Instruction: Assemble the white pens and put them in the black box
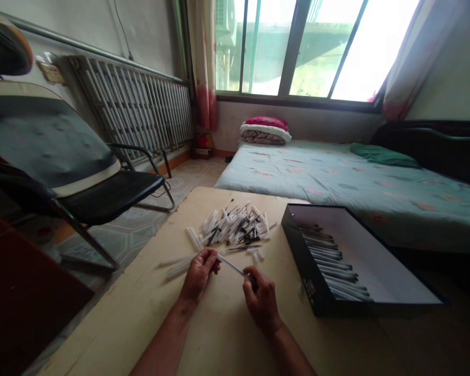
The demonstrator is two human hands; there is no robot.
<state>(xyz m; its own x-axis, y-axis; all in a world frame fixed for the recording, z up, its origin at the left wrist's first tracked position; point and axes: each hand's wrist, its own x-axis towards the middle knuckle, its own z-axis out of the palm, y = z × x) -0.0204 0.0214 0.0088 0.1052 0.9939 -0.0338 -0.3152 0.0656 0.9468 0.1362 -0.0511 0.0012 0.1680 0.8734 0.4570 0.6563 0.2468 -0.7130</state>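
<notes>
The inspection covered a room with a window (293, 47), a wall radiator (131, 104), a black folding chair (62, 151) and a low bed with a pale green mattress cover (317, 177). In front of the person lay a broad tan board (113, 324). On its right stood an open black box (309, 266), holding rows of black-and-white pens (329, 256) laid parallel at its near end. A loose heap of white and black pen parts (235, 227) occupied the middle of the board, and a few pale tubes (176, 267) lay apart, just left of the hands. Both forearms came in from the bottom edge and angled inward, with the wrists raised slightly off the board. The left hand (199, 274) was closed on one end of a slim white tube (231, 264), and the right hand (261, 300) was pinched on its far end, partly hiding it. The tube was thus held in the air, slanting across the gap between the hands. In this inspector's judgement, good practice called for a light, even pinch and the tube's axis kept straight between both hands, so that the thin part would not bend.
</notes>
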